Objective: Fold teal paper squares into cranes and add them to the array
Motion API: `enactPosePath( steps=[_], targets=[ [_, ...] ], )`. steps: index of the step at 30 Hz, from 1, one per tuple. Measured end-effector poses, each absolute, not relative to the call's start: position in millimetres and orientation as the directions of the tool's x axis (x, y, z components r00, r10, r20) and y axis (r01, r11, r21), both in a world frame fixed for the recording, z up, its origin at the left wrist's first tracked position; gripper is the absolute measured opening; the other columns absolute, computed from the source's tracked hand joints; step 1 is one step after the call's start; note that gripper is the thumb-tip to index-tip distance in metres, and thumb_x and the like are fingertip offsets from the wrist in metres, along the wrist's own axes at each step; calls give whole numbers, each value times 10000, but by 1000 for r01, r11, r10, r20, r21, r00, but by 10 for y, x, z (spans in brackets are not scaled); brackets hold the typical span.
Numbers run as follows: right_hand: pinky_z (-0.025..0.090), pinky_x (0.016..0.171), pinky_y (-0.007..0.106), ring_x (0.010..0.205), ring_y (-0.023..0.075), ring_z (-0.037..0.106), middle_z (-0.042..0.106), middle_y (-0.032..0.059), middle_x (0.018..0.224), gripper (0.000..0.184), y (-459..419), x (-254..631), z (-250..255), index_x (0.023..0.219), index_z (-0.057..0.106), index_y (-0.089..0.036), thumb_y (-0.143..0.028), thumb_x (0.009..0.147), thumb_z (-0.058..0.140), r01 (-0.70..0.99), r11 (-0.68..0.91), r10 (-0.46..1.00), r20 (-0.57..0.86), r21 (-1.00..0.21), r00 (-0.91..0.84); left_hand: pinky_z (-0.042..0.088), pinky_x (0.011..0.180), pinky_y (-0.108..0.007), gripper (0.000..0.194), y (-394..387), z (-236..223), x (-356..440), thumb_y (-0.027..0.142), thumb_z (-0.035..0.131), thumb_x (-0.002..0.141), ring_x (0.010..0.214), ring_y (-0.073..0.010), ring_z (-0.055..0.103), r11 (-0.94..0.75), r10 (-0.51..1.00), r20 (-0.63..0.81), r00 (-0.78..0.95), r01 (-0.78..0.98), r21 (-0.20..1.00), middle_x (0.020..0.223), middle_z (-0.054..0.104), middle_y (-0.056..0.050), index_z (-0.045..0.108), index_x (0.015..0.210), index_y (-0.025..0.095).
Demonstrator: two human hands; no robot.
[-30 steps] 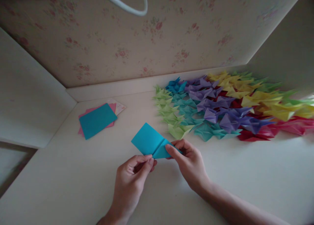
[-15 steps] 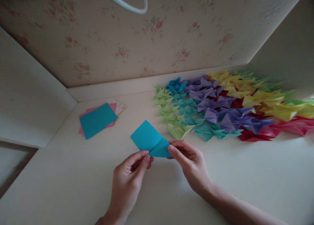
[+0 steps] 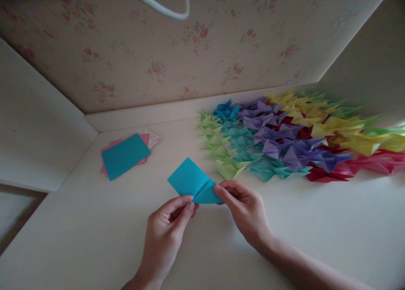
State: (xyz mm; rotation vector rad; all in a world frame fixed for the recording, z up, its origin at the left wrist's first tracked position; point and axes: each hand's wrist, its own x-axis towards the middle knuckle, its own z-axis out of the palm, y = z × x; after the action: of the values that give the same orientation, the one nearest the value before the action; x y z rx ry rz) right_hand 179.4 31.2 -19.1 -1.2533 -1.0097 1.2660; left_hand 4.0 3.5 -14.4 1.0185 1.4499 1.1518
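A bright blue sheet of origami paper (image 3: 189, 177), partly folded, is held between both hands above the white table. My left hand (image 3: 169, 226) pinches its lower edge between thumb and fingers, near the bottom of a slanting crease. At the right end of the paper, my right hand (image 3: 245, 210) grips the folded flap, thumb on top and fingers behind. The flap bulges a little and stands off the flat square part. The fingers behind the paper are mostly hidden.
To the left lies a stack of paper with a teal sheet (image 3: 125, 156) over pink ones. Rows of folded paper cranes (image 3: 272, 134) in green, teal, purple, yellow and red cover the back right. A white cable (image 3: 164, 11) hangs before the flowered wall (image 3: 155, 66).
The right hand's thumb has shifted slightly left with the flap, which is a bit more curled over the crease. My left hand keeps nearly the same hold.
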Motion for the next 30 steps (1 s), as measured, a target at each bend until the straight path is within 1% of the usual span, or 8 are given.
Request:
enactPosePath(
  steps=[4,9,12,20,23,27,28,30],
  targets=[
    [491,588,255,632,169,612,688,31,684,256,315,1804,-212,762,724,-176,-431,788,733,-63,-97,990,-103,-993,100,602,698,-221,198,34,-140,44,330,762,785,750,-194,756,189,972,-174,-158,85,978,799,803,-49,779,913,180],
    [502,574,251,624,170,610,678,29,672,259,323,1801,-203,762,716,-181,-439,787,730,-77,-106,987,-114,-991,116,614,717,-244,247,38,-122,51,361,757,785,780,-218,767,198,970,-175,-171,127,972,843,813,-60,790,966,196],
    [503,573,250,616,166,607,666,21,662,259,324,1797,-180,742,707,-183,-438,783,730,-84,-109,987,-118,-990,110,620,699,-250,236,42,-89,65,357,770,763,754,-225,770,184,969,-153,-194,151,971,820,814,-61,803,937,201],
    [456,536,232,598,152,582,664,18,654,243,308,1783,-179,728,701,-178,-409,801,723,-59,-66,991,-72,-996,116,622,669,-240,167,20,-62,82,328,761,764,722,-221,767,141,975,-110,-195,151,978,772,808,-59,802,854,194],
    [474,561,242,625,163,607,693,29,683,231,296,1778,-196,765,709,-177,-404,794,732,-80,-57,991,-66,-995,118,609,675,-218,224,16,-86,87,310,764,767,715,-192,758,130,974,-106,-199,115,985,769,797,-34,763,956,189],
    [511,619,279,696,198,658,742,50,764,367,304,1781,-214,1045,732,-170,-435,791,729,-112,-129,985,-141,-985,104,584,706,-208,440,18,-92,99,297,759,783,743,-172,747,122,973,-106,-207,69,990,738,761,-1,630,1187,177],
    [517,640,288,724,208,666,750,54,795,371,307,1784,-215,1055,740,-172,-443,803,713,-99,-137,986,-145,-986,83,579,710,-208,501,21,-86,103,301,756,787,748,-171,745,131,971,-117,-207,56,990,728,756,4,586,1241,174],
    [511,660,290,759,216,662,749,53,828,321,311,1789,-216,978,769,-177,-448,841,666,-51,-123,992,-124,-991,25,573,723,-213,651,28,-68,116,309,757,787,747,-165,741,150,967,-144,-209,11,989,725,753,10,474,1358,177]
  ],
)
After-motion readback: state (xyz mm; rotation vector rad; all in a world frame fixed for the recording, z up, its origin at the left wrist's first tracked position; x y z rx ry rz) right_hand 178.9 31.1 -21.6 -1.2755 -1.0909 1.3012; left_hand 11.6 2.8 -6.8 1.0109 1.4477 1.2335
